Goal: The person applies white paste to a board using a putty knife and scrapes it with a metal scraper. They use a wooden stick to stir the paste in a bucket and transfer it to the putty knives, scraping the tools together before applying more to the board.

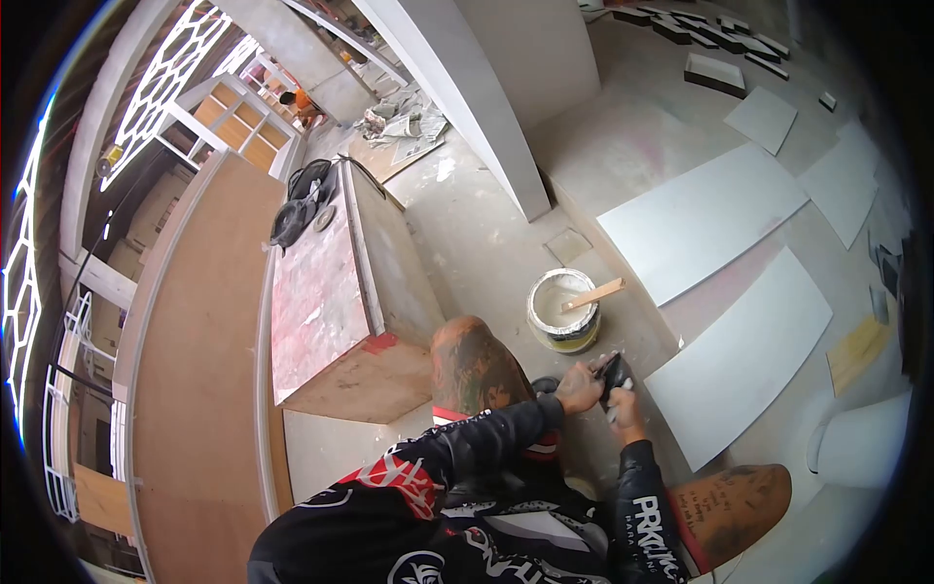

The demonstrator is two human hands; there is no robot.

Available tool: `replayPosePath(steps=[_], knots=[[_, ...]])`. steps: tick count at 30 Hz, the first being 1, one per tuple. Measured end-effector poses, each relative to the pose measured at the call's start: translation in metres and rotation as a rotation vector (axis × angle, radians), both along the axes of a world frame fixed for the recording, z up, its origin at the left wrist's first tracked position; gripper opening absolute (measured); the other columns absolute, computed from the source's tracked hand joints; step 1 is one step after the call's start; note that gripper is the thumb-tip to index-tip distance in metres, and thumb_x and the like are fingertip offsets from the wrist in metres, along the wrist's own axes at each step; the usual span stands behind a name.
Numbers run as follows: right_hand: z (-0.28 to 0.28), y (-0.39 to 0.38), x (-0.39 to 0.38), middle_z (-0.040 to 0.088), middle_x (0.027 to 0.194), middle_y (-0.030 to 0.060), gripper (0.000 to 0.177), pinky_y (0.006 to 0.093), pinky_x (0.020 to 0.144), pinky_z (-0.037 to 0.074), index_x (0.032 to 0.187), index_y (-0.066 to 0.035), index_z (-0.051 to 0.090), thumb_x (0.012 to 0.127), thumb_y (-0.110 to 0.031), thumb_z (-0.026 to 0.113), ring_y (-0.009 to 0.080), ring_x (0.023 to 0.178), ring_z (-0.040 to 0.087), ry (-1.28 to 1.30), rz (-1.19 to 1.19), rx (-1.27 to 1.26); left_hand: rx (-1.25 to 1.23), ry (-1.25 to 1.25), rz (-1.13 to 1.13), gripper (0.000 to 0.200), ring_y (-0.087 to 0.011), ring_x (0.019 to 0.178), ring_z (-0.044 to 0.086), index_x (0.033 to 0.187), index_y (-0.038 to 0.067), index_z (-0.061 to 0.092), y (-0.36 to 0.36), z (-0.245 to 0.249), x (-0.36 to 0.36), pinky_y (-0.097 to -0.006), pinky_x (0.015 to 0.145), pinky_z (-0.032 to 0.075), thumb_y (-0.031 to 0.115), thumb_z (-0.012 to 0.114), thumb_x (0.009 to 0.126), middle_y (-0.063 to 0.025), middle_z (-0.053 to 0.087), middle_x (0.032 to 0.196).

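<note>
In the head view we are crouched on the concrete floor (486,243), and both of our hands meet at lower centre of the frame. The left hand (581,387) is closed round a dark tool (613,370), and the right hand (626,409) grips it from below. It may be a scraper or filling knife, but we cannot tell which. Just above the hands stands an open bucket (564,326) of white compound with a wooden stick (595,294) laid across its rim. A long white panel (744,355) lies just to the right of the hands. To do this step well, we judge that we should brace the tool firmly with one hand while the other works on it. We should also hold it over bare floor rather than over the panel, and stay within easy reach of the bucket. As for writing, white block letters run along our right sleeve (647,511) and seem to begin "PRK", the rest being unclear. The bucket's yellow band is too small to read.
</note>
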State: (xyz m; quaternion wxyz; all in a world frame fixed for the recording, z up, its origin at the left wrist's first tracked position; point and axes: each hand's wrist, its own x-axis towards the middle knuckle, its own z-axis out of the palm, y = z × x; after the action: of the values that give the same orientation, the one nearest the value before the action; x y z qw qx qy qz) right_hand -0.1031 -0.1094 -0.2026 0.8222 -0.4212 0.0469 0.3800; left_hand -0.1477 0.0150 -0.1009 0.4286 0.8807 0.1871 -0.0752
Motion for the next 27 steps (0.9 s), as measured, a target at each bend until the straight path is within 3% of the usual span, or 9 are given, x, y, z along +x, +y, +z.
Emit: replayPosePath(steps=[2, 6, 10, 11, 15, 19, 21, 26, 27], knots=[[0.000, -0.005, 0.014, 0.047, 0.137, 0.0131, 0.081, 0.0324, 0.110, 0.029, 0.142, 0.002, 0.032, 0.062, 0.000, 0.039, 0.0256, 0.128, 0.044, 0.027, 0.009, -0.020, -0.222, -0.034, -0.060, 0.052, -0.0355, 0.078, 0.067, 0.134, 0.013, 0.051, 0.005, 0.010, 0.002, -0.0377, 0.069, 0.051, 0.009, 0.051, 0.082, -0.0278, 0.064, 0.093], [0.000, 0.012, 0.001, 0.052, 0.132, 0.0142, 0.078, 0.0336, 0.106, 0.035, 0.137, 0.004, 0.039, 0.060, 0.000, 0.039, 0.0255, 0.126, 0.047, -0.171, 0.002, 0.108, 0.052, -0.461, -0.064, 0.051, -0.0230, 0.067, 0.066, 0.132, 0.011, 0.053, -0.009, -0.019, -0.012, -0.0358, 0.065, 0.050, 0.008, 0.052, 0.081, -0.0256, 0.064, 0.082], [0.014, 0.002, -0.004, 0.055, 0.126, 0.0103, 0.076, 0.0285, 0.097, 0.040, 0.135, 0.004, 0.043, 0.059, 0.000, 0.039, 0.0210, 0.113, 0.053, 0.007, 0.011, -0.017, -0.030, -0.056, 0.013, 0.052, -0.0221, 0.080, 0.068, 0.133, 0.011, 0.052, 0.002, 0.015, -0.004, -0.0351, 0.072, 0.050, 0.008, 0.051, 0.081, -0.0275, 0.063, 0.090], [0.018, -0.005, 0.000, 0.056, 0.123, 0.0086, 0.076, 0.0259, 0.090, 0.043, 0.134, 0.004, 0.044, 0.059, 0.000, 0.039, 0.0191, 0.108, 0.054, 0.105, 0.028, -0.066, -0.178, -0.348, 0.001, 0.051, -0.0210, 0.070, 0.064, 0.132, 0.012, 0.053, 0.007, -0.018, -0.005, -0.0351, 0.070, 0.049, 0.008, 0.052, 0.081, -0.0243, 0.064, 0.084], [0.025, -0.001, -0.001, 0.058, 0.115, 0.0050, 0.074, 0.0195, 0.074, 0.043, 0.133, 0.001, 0.047, 0.060, 0.001, 0.041, 0.0162, 0.100, 0.056, 0.091, -0.022, 0.062, -0.134, -0.265, -0.148, 0.046, -0.0175, 0.083, 0.065, 0.125, 0.006, 0.059, -0.016, 0.047, -0.013, -0.0322, 0.078, 0.050, 0.003, 0.051, 0.079, -0.0235, 0.067, 0.098], [0.011, 0.008, -0.022, 0.058, 0.115, 0.0064, 0.070, 0.0223, 0.081, 0.043, 0.129, 0.002, 0.049, 0.060, 0.001, 0.041, 0.0168, 0.100, 0.055, 0.120, 0.023, -0.082, -0.155, -0.217, 0.057, 0.045, -0.0163, 0.082, 0.065, 0.123, -0.001, 0.058, 0.016, -0.017, 0.003, -0.0288, 0.078, 0.050, 0.001, 0.053, 0.078, -0.0240, 0.066, 0.097], [0.043, 0.001, -0.013, 0.040, 0.061, -0.0036, 0.009, 0.0261, 0.052, 0.030, 0.064, -0.012, 0.043, 0.061, -0.007, 0.048, 0.0118, 0.056, 0.041, 0.020, -0.026, -0.021, -0.196, -0.210, -0.014, 0.046, -0.0166, 0.084, 0.065, 0.124, 0.000, 0.057, 0.019, -0.019, -0.001, -0.0303, 0.078, 0.050, 0.002, 0.053, 0.078, -0.0244, 0.066, 0.098], [0.039, 0.011, -0.008, 0.048, 0.072, 0.0007, 0.021, 0.0223, 0.061, 0.039, 0.078, -0.005, 0.056, 0.059, -0.004, 0.047, 0.0135, 0.069, 0.050, 0.049, -0.080, 0.123, 0.175, -0.388, -0.018, 0.052, -0.0137, 0.062, 0.058, 0.132, 0.009, 0.053, -0.009, -0.017, -0.015, -0.0327, 0.063, 0.049, 0.006, 0.056, 0.080, -0.0155, 0.058, 0.069], [0.039, 0.014, -0.010, 0.050, 0.101, 0.0069, 0.049, 0.0256, 0.081, 0.038, 0.107, 0.000, 0.049, 0.058, -0.001, 0.044, 0.0183, 0.094, 0.050, -0.032, -0.084, 0.097, 0.163, -0.211, 0.050, 0.050, -0.0137, 0.056, 0.053, 0.130, 0.010, 0.055, -0.004, -0.015, -0.010, -0.0316, 0.059, 0.048, 0.008, 0.057, 0.080, -0.0151, 0.056, 0.066]])
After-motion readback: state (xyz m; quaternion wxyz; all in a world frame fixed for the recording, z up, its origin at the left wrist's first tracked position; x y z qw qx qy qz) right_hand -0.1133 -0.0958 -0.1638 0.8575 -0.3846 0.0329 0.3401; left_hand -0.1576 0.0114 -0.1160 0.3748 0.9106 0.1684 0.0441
